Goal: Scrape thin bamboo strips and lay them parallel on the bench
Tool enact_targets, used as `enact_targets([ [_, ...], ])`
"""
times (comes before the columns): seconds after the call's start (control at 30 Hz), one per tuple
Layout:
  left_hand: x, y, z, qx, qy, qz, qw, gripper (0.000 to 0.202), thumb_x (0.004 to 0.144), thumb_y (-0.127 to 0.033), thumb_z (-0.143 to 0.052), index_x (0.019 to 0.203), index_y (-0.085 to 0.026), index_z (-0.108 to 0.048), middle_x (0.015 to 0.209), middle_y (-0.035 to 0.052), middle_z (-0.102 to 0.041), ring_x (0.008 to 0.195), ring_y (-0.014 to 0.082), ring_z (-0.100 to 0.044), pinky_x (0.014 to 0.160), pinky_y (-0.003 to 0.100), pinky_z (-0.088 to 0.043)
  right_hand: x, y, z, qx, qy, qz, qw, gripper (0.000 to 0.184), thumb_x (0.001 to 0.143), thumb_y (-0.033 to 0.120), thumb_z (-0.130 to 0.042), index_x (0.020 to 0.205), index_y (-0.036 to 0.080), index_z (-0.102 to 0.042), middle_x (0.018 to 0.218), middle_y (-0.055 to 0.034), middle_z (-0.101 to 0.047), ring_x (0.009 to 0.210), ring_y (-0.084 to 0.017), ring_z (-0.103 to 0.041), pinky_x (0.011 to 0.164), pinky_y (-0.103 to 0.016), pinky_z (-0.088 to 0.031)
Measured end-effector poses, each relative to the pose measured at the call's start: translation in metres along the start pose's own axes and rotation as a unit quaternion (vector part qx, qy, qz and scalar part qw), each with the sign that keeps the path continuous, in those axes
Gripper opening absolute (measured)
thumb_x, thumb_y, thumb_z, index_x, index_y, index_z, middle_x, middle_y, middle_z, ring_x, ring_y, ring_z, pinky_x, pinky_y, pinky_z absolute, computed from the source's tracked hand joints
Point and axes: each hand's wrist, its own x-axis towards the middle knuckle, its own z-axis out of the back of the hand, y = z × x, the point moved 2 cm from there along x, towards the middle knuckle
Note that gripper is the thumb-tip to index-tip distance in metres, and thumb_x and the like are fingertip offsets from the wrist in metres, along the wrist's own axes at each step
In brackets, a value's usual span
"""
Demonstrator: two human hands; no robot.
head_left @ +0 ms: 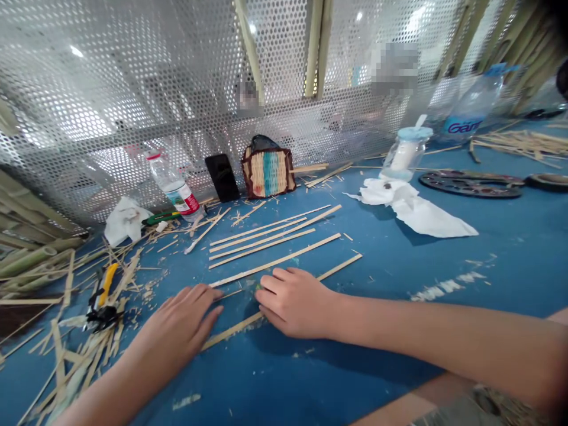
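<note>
Well, the left hand [177,322] and right hand [295,303] lie open near the tabletop's [355,378] front edge, the right across a bamboo strip [233,330].

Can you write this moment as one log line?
Left hand: beside bamboo strip | Right hand: resting on same strip | Nearby: loose bamboo strips on blue table
</note>
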Motion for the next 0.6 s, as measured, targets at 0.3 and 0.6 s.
enact_targets([
  [0.3, -0.006, 0.047, 0.0, 0.065, -0.084, 0.049, 0.993, 0.043, 0.098, -0.041, -0.027, 0.113, -0.021, -0.061, 0.111, 0.0091, -0.066, 0.103, 0.028, -0.06, 0.092, 0.046, -0.045, 0.002, 0.0, -0.004, 0.114, 0.047, 0.044, 0.991, 0.016, 0.092, 0.02, -0.049, 0.099, 0.02, -0.063, 0.092, -0.0044, -0.058, 0.08, -0.018, -0.044, 0.071, -0.033, -0.033],
  [0.6, 0.044, 0.064, 0.032, -0.077, -0.108, 0.136, 0.982, 0.033, 0.088, -0.045, -0.043, 0.099, -0.024, -0.067, 0.106, 0.0054, -0.068, 0.101, 0.0302, -0.062, 0.092, 0.046, -0.045, 0.009, -0.022, -0.017, 0.098, 0.049, -0.05, 0.993, 0.021, 0.097, 0.017, -0.043, 0.099, 0.017, -0.064, 0.097, -0.0076, -0.058, 0.085, -0.019, -0.044, 0.074, -0.034, -0.033],
])
